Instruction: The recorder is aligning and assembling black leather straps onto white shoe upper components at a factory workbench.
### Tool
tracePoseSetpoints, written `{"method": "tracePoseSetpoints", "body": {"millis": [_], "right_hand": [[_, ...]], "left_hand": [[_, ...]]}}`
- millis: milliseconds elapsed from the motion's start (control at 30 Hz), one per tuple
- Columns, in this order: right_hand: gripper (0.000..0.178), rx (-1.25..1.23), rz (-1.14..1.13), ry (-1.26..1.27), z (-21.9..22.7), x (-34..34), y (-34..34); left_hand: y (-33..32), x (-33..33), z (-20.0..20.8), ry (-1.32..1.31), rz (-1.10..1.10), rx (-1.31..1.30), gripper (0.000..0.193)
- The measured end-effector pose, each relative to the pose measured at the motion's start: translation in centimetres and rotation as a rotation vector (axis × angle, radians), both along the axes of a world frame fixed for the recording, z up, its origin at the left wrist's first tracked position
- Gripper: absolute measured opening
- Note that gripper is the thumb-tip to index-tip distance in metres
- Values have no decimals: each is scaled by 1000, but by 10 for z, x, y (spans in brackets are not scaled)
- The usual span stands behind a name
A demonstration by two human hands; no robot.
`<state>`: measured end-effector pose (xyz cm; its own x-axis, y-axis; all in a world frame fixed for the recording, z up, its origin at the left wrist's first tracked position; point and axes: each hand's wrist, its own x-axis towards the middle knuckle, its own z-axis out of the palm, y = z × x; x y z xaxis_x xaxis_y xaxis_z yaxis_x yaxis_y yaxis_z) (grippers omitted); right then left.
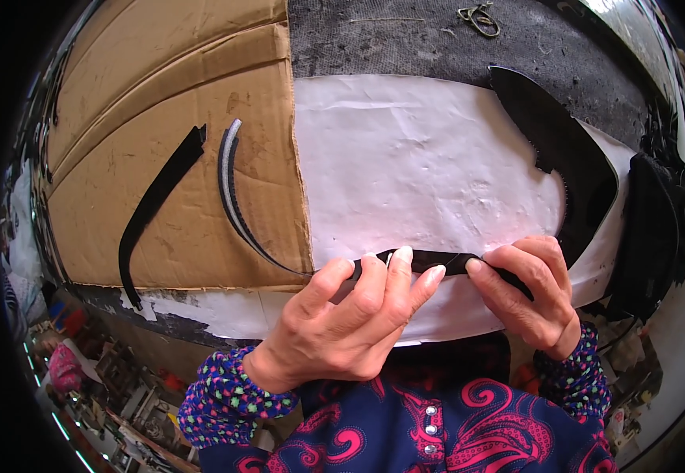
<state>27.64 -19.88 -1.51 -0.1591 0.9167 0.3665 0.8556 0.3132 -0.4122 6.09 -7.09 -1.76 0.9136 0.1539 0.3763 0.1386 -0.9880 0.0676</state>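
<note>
A narrow black strip of material (437, 260) lies along the near edge of the white sheet, between my hands. The fingers of my left hand (350, 319) are bent and pressed together on the strip. My right hand (533, 296) pinches it between thumb and fingers. Left of my left hand, a thin curved strip with a grey edge (229, 185) runs down to my fingers; whether it joins the black strip is hidden. A wide curved black piece (590, 169) with a notched inner edge reaches down behind my right hand; where it ends is covered.
Brown cardboard (177, 87) covers the left of the table, with a loose black strip (153, 201) on it. A white sheet (413, 158) lies at the middle. A looped cord (480, 20) rests on the dark surface at the back. Black material (648, 236) hangs at the right edge.
</note>
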Motion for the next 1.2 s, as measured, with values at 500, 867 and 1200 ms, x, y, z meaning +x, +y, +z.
{"method": "tracePoseSetpoints", "body": {"millis": [500, 867, 1200], "right_hand": [[45, 36, -31, 10, -2, -2, 0], [50, 53, -14, 41, -3, 0, -1], [50, 73, 36, 36, -1, 1, -2]], "left_hand": [[-9, 2, 15, -9, 108, -219, 38], [-8, 3, 9, 49, 94, -148, 33], [-6, 4, 9, 50, 82, -148, 36]]}}
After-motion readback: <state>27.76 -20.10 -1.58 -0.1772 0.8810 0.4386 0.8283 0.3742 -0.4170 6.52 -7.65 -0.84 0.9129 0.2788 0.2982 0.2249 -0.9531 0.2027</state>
